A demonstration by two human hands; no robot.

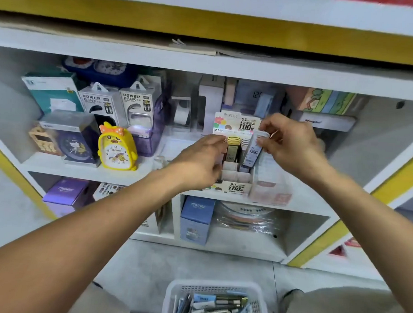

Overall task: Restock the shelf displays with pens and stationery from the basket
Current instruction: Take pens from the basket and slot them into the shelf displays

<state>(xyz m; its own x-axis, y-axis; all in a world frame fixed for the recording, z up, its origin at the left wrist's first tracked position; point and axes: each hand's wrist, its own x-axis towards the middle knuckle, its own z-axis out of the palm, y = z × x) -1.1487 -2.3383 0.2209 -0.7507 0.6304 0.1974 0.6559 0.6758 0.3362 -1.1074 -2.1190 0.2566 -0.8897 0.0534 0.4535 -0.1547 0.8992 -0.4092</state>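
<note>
Lead-refill pack tilted over the display box, right hand nearer.

Left hand rests curled against the left side of the display box at the front edge of the middle shelf; whether it grips the box cannot be told. Right hand pinches the top of the refill pack, whose long axis runs near upright, its lower end in the box's right-hand slot. The basket lies on the floor below, between the arms.
</note>
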